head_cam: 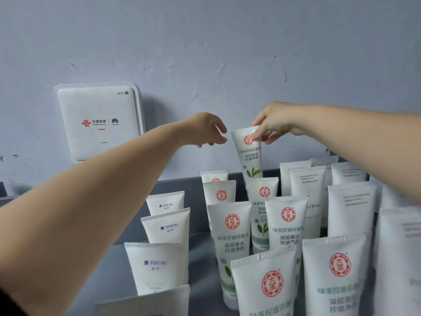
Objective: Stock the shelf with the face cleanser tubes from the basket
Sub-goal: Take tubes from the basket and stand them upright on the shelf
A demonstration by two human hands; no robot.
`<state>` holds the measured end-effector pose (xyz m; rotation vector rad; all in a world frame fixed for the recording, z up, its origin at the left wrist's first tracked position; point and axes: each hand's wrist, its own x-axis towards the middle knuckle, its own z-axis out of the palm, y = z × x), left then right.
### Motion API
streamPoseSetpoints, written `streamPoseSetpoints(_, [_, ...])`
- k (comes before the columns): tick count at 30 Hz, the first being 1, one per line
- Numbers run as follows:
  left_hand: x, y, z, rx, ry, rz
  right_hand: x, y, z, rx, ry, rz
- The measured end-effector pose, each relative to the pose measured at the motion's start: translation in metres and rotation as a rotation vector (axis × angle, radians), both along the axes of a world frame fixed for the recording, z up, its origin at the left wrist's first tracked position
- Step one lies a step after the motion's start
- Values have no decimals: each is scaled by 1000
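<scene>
1. Up at about one o'clock from the frame's centre, we reach our right hand [276, 120] in from the three o'clock edge, bare forearm stretched nearly level, wrist bent down.
2. Its thumb and fingertips [256, 136] pinch the crimped top end of a face cleanser tube [249, 153], white with a red round seal and green leaves, held upright above the back of the rows.
3. The tube's lower end is hidden behind the tube in front, so we cannot tell whether it touches the shelf [200, 254].
4. Our left hand [206, 130] comes in from the eight o'clock corner on a long bare forearm rising towards the centre.
5. Its fingers curl loosely downward and hold nothing; it hangs just beside the tube, at its nine o'clock, apart from it.
6. The two hands are close but not touching.
7. Below, from five to six o'clock, red-seal tubes [232, 242] stand upright in rows on the grey shelf.
8. At seven o'clock stands a file of white tubes with blue lettering [157, 267].
9. At three to four o'clock stand plain white tubes with fine grey print [350, 208].
10. At ten o'clock a white WiFi router [98, 122] leans against the pale wall [205, 53].
11. The basket is out of view.
</scene>
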<state>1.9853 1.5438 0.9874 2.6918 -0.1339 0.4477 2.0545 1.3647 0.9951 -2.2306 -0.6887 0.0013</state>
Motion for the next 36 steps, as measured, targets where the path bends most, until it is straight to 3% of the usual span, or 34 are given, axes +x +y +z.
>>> streamPoseSetpoints(16, [53, -39, -27, 411, 218, -70, 17, 5, -36, -456, 26, 15])
streamPoseSetpoints(21, [60, -39, -35, 430, 303, -73, 18, 6, -41, -526, -17, 17])
streamPoseSetpoints(29, [56, -35, -41, 299, 297, -71, 18, 12, -44, -621, -149, -15])
streamPoseSetpoints(36, [36, -41, -27, 264, 184, 32, -4, 7, -28, -767, -431, -9])
